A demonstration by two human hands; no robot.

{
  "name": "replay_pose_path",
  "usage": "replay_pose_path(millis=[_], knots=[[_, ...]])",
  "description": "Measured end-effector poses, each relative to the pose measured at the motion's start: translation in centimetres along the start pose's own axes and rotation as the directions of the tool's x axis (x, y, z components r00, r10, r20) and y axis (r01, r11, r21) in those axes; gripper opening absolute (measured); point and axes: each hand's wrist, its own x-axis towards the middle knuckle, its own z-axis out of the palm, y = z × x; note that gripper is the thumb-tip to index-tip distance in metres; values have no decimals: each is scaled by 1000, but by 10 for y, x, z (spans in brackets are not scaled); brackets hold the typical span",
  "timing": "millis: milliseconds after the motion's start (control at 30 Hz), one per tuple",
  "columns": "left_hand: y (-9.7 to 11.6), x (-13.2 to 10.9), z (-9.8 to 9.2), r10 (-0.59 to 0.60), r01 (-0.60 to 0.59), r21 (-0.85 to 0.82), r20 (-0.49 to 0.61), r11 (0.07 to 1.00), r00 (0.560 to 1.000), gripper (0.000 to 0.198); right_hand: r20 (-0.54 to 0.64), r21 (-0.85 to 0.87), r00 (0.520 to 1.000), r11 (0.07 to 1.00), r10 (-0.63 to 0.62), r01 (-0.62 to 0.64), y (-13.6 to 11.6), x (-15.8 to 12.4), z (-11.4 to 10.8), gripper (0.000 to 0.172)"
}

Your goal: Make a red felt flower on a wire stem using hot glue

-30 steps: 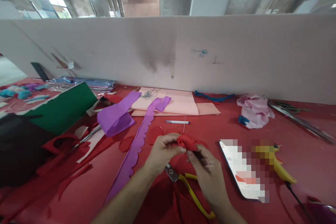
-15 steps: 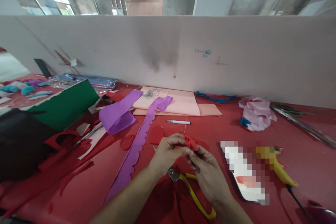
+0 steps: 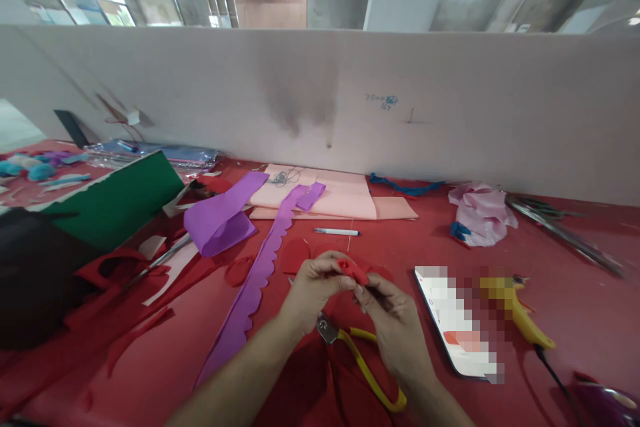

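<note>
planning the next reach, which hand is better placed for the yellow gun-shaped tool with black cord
Likely the right hand: it is nearer the yellow tool, across the white-screened phone. The left hand is farther left; both hold the rolled red fabric piece.

A small rolled red cloth piece (image 3: 353,271) sits between left hand (image 3: 315,288) and right hand (image 3: 393,313), above yellow-handled metal scissors (image 3: 357,359) by the near edge of a flat red worktop (image 3: 580,287); to the right, a slim rectangular white-screened phone (image 3: 450,320), then a yellow corded hand tool (image 3: 527,325); to the left, a long scalloped purple strip (image 3: 264,257) runs back onto folded pale-pink rectangular sheets (image 3: 347,193) at the far edge.
</note>
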Motion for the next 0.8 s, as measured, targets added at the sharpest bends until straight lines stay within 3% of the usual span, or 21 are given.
replay_pose_path(millis=[200, 433, 600, 800], knots=[[-3, 1, -2, -47, 47, -17, 5, 999, 999, 6, 48, -143, 998, 988, -51, 57, -6, -1, -2, 10], [0, 5, -11, -52, 52, 4, 13, 999, 999, 14, -13, -387, 967, 893, -255, 230, -7, -1, -5, 12], [4, 7, -19, -74, 70, -58, -73, 996, 995, 10, -53, -445, 958, 865, -282, 230, -7, 1, -5, 11], [8, 5, -18, -206, 188, -204, -72, 961, 976, 16, -47, -466, 960, 856, -276, 223, -5, -1, -5, 9]])
